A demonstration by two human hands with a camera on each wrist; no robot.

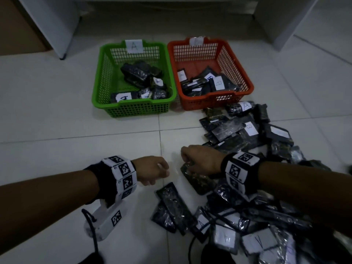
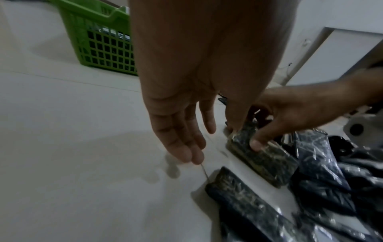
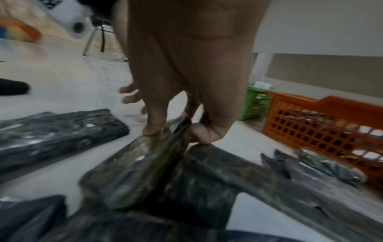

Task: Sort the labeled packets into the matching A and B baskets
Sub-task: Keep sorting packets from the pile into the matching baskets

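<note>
My right hand (image 1: 185,161) pinches the near end of a dark, greenish packet (image 1: 200,181) at the left edge of the pile; its label side is hidden. In the right wrist view the thumb and fingers (image 3: 153,129) clamp the packet (image 3: 132,173) as it tilts off its neighbours. My left hand (image 1: 163,172) hovers just left of it over bare tile, fingers straight and holding nothing. Its thumb tip (image 2: 234,126) comes close to the packet's (image 2: 267,162) end. The green A basket (image 1: 133,102) and the orange B basket (image 1: 215,96) stand side by side beyond, both holding several packets.
Several dark packets (image 1: 247,130), some with white A or B labels, lie heaped on the white tile floor from the orange basket's front down to the lower right. Two loose packets (image 1: 171,208) lie below my hands. A black cable (image 1: 190,248) crosses the bottom. White furniture legs stand behind the baskets.
</note>
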